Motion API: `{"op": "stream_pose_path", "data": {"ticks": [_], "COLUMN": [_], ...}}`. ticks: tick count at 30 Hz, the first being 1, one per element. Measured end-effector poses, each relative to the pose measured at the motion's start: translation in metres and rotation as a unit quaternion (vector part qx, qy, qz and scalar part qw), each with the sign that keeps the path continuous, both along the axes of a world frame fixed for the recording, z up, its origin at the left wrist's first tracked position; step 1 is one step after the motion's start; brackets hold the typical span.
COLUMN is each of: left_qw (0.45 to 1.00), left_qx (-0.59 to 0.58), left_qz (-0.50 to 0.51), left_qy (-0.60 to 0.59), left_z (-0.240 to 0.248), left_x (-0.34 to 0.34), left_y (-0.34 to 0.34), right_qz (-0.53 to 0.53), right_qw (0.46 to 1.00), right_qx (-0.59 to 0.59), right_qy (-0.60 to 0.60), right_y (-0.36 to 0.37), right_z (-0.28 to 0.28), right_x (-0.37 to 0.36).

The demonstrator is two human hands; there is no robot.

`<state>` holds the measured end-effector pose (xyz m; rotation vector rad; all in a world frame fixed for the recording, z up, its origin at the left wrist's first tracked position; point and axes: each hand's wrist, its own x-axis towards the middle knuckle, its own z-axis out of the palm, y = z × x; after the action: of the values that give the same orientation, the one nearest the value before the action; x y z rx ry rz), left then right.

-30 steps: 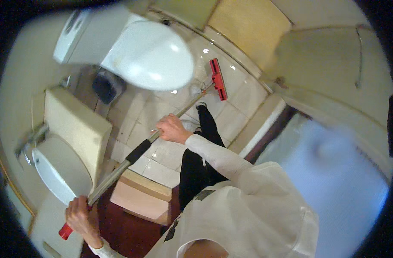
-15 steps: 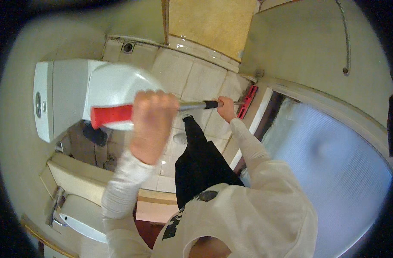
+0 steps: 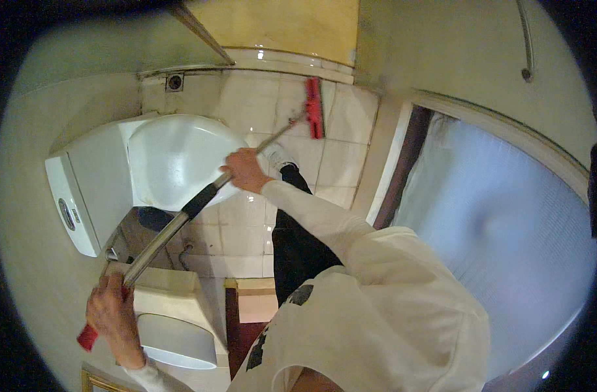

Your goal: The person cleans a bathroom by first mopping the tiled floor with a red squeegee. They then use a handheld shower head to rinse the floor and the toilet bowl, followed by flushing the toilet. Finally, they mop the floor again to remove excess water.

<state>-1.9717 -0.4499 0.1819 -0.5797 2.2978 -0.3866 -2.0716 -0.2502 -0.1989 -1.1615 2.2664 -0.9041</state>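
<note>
A long mop [image 3: 156, 251] with a metal pole slants across the view, from a red grip end at the lower left to a narrow red head [image 3: 313, 108] on the floor tiles at the upper middle. My left hand [image 3: 113, 310] is closed around the pole near the red end [image 3: 87, 337], over the sink side. Farther along, past a black sleeve on the pole, my right hand [image 3: 245, 170] grips it just right of the toilet [image 3: 181, 153]. The toilet's white lid is down.
The sink [image 3: 177, 340] lies at the lower left. A floor drain [image 3: 174, 82] sits behind the toilet. At the right is a frosted glass window or door panel [image 3: 494, 235] with a pale frame. My shoe [image 3: 277, 157] stands on the tiles between the toilet and the mop head.
The mop head has moved left, away from the frame on the right. My left hand has swung down and left with the grip end, and my right hand has moved left.
</note>
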Motion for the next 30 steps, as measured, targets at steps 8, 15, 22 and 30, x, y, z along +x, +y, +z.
{"op": "stream_pose_path", "data": {"ticks": [8,15,22,30], "left_qw": [0.995,0.987,0.903,0.975], "left_qx": [-0.077,-0.018,0.118,0.121], "left_qz": [0.04,-0.142,-0.28,-0.158], "left_qy": [-0.047,0.075,0.304,0.101], "left_z": [0.097,0.066,-0.087,-0.054], "left_x": [0.046,0.038,-0.013,-0.002], "left_y": [0.017,0.053,0.168,0.084], "right_qz": [0.0,-0.065,-0.172,-0.054], "right_qw": [0.991,0.989,0.98,0.98], "right_qx": [-0.084,-0.062,0.071,0.175], "right_qy": [-0.102,-0.116,-0.068,-0.076], "right_y": [-0.045,0.073,0.257,0.15], "right_z": [0.078,0.059,-0.035,-0.045], "right_x": [0.035,0.057,0.018,0.025]}}
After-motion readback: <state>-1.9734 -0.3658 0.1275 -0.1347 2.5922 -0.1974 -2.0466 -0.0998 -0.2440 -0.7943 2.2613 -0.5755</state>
